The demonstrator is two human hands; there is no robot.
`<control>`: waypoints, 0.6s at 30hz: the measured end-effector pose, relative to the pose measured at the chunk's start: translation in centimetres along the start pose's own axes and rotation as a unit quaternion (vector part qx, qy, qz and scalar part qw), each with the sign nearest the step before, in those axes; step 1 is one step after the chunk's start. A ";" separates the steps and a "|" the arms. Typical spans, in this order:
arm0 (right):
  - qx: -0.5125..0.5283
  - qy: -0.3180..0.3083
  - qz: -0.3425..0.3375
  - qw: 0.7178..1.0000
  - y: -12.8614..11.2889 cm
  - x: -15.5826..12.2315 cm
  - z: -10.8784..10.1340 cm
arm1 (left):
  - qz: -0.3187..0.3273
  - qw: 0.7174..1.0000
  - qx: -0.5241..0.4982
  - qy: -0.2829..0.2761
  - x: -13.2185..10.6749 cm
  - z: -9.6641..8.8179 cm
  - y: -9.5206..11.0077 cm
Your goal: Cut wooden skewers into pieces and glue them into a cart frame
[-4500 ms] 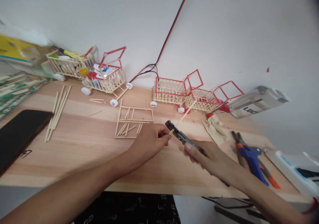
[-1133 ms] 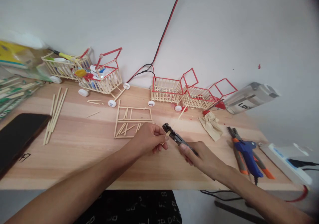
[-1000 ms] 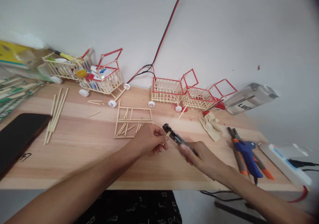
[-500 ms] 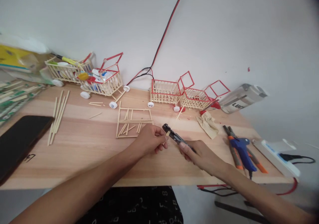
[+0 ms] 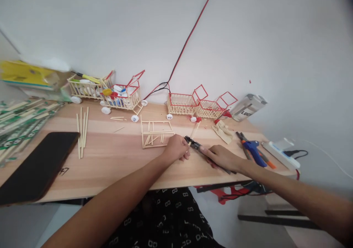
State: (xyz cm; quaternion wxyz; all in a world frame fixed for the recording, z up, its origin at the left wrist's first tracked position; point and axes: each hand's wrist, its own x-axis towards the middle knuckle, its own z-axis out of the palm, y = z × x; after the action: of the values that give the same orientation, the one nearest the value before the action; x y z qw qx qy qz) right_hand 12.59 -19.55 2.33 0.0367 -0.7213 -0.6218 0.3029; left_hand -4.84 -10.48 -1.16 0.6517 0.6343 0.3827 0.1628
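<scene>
My left hand (image 5: 177,147) is closed, its fingertips pinching a short piece of wooden stick (image 5: 189,143). The stick's end sits at the jaws of dark pliers (image 5: 195,145); whether the jaws bite on it cannot be told. My right hand (image 5: 222,156) is wrapped around the pliers' handles, thumb on top. Just left of my left hand lies a flat rectangular stick frame (image 5: 157,132) with a crossbar, and several short stick pieces lie inside its outline. A longer loose stick (image 5: 196,129) lies beyond the pliers' head.
Small stick-built carts (image 5: 182,104) line the wall, and a left one (image 5: 124,98) holds bottle caps. A phone (image 5: 41,167), loose sticks (image 5: 86,126) and bagged chopsticks (image 5: 24,126) lie left. At right are a blue glue gun (image 5: 255,153), a power strip (image 5: 281,155) and a metal can (image 5: 249,107).
The head view has shifted, showing more of the table's left side. Both hands keep the stick and pliers together, with the right hand's grip held lower and flatter.
</scene>
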 end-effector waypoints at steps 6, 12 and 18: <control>-0.028 0.006 0.010 1.000 -1.0 -0.2 0.0 | 0.006 1.000 0.011 -0.020 0.4 -0.2 -0.5; -0.068 0.026 0.000 0.997 -0.9 -0.3 0.3 | 0.006 1.000 0.012 -0.026 0.7 -0.2 -0.8; -0.050 0.027 -0.010 0.998 -0.8 -0.5 0.2 | -0.004 1.000 0.012 -0.026 0.2 -0.3 -0.2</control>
State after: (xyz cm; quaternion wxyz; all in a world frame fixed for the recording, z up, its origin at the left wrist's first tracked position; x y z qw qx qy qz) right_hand 11.73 -19.86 2.66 0.0211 -0.7238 -0.6423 0.2514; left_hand -5.01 -10.16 -1.38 0.6545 0.6446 0.3698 0.1394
